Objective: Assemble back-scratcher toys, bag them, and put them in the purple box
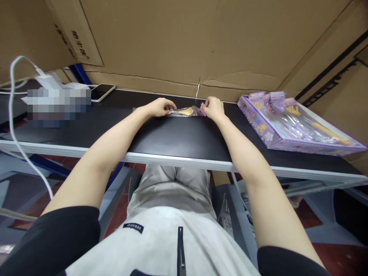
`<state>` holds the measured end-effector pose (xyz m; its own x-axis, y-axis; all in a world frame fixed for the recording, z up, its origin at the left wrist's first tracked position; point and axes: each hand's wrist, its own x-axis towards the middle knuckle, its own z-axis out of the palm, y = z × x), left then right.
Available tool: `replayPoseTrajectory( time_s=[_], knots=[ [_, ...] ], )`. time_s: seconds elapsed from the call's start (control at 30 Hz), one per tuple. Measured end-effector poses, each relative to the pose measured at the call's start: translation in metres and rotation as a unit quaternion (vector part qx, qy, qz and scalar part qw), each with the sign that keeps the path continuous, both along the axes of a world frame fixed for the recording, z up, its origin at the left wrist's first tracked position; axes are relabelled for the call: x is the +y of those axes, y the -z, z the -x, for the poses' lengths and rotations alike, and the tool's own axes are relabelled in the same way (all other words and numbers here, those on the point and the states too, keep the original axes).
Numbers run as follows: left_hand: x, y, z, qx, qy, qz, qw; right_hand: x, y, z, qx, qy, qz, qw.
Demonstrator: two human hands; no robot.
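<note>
A clear plastic packet (186,112) with a yellow, banana-like piece inside lies lengthwise on the black table, between my two hands. At its left part, my left hand (161,107) has its fingers bent around the packet. My right hand (213,107) pinches the pink header card (202,109) at the right end. What the left fingertips do under the plastic is partly hidden. To the right of my right hand stands an open purple display box (270,140) holding several similar clear packets (299,119) with pink and purple headers.
A phone (102,92) lies at the back left. Beside it are a white charger (51,81) with a cable (13,103) hanging over the front edge, and a blurred-out object (59,107). Cardboard walls (178,42) close off the back and sides.
</note>
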<state>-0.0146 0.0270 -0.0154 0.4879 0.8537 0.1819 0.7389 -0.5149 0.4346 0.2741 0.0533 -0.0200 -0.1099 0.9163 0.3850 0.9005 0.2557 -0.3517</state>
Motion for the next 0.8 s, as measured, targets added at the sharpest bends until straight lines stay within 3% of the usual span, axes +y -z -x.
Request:
replayPoseTrajectory(
  time_s=[0.17, 0.37, 0.5, 0.63, 0.8],
  knots=[
    [-0.001, -0.002, 0.001, -0.002, -0.004, 0.012, 1.000, -0.002, 0.001, 0.004, 0.056, 0.055, 0.057, 0.995],
    [-0.001, -0.004, 0.005, 0.012, 0.001, 0.013, 1.000, 0.008, 0.011, 0.009, 0.223, 0.043, 0.075, 0.971],
    [-0.002, -0.008, 0.006, 0.030, -0.008, 0.021, 0.999, 0.003, 0.005, 0.016, 0.341, 0.073, 0.067, 0.935],
    [-0.005, -0.011, 0.008, 0.045, -0.022, 0.030, 0.998, -0.013, -0.007, 0.023, 0.444, 0.082, 0.134, 0.882],
    [-0.006, -0.014, 0.006, 0.079, -0.051, 0.041, 0.995, -0.024, -0.014, 0.029, 0.469, 0.073, 0.153, 0.867]
  ],
)
